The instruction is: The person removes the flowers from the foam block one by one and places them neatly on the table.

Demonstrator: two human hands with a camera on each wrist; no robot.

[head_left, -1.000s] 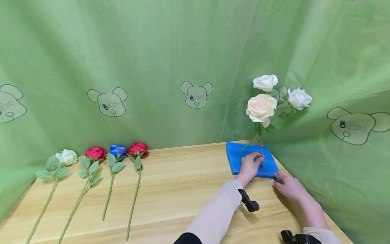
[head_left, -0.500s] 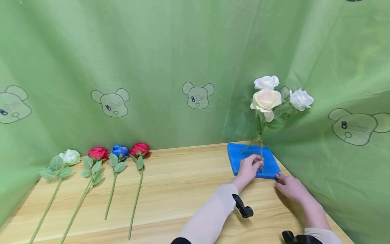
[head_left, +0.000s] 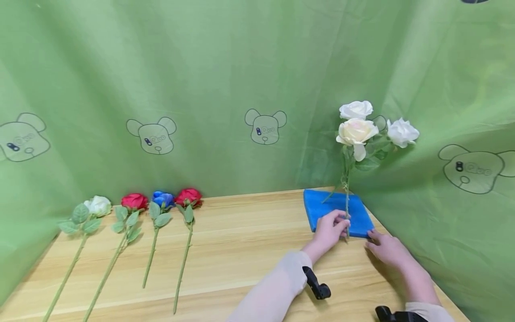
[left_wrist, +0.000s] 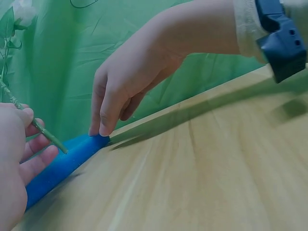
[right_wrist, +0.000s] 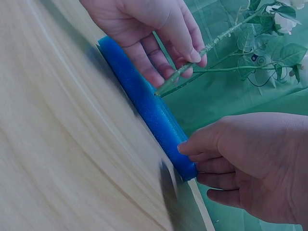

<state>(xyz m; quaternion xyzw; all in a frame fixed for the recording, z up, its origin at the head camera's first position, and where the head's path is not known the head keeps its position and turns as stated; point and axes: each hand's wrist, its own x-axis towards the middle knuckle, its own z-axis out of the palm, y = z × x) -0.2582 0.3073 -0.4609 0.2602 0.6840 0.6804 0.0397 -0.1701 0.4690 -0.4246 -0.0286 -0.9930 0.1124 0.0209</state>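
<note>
My left hand (head_left: 330,228) pinches the green stem of a cream rose (head_left: 357,130) between thumb and fingers. The bloom is up and the bare lower end of the stem (right_wrist: 173,82) shows just at the front edge of a blue foam block (head_left: 360,219). My right hand (head_left: 388,248) holds that block's near right corner with thumb and fingertips. Behind the cream rose are two white roses, one upper (head_left: 356,110) and one to the right (head_left: 402,132); their lower stems are partly hidden by the held rose and its leaves.
On the left of the wooden table (head_left: 241,255) lie a white rose (head_left: 98,205), a red rose (head_left: 134,201), a blue rose (head_left: 162,199) and another red rose (head_left: 189,197), stems toward the person. A green curtain (head_left: 225,89) hangs close behind and at the right.
The left hand has drawn the cream rose's stem toward the person, from over the foam to its front edge, and the rose stands more upright. The right hand stays at the corner.
</note>
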